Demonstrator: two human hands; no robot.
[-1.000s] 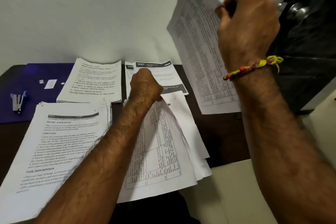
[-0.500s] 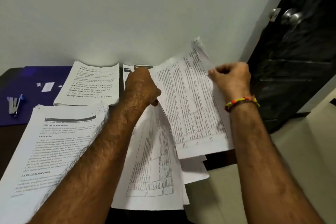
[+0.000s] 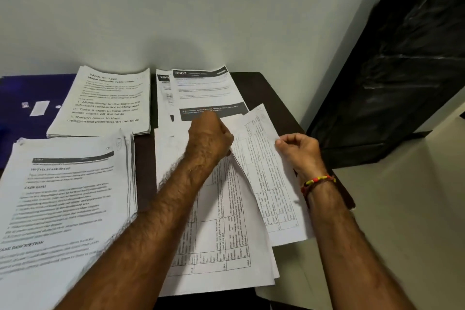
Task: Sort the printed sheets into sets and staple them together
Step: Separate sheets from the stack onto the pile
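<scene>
table (image 3: 273,98): dark brown, set against the wall
folder (image 3: 15,98): purple, flat on the table at 10 o'clock
stack A (image 3: 105,103): "Wipe" task sheets, 11 o'clock, its left edge over the folder
stack B (image 3: 203,90): "3667" sheets, 12 o'clock
stack C (image 3: 63,209): thick, headed "TASK GOAL", 8 o'clock
stack D (image 3: 221,246): table-printed sheets, fanned, 6 o'clock, overhanging the near edge

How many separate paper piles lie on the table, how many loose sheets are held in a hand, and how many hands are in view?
Paper piles on the table: 4 (pile with large print, pile headed 3667, near-left pile, table-printed pile)
Held sheets: 1 (table sheet, right hand)
Hands: 2 (also left hand)
Total: 7
</scene>
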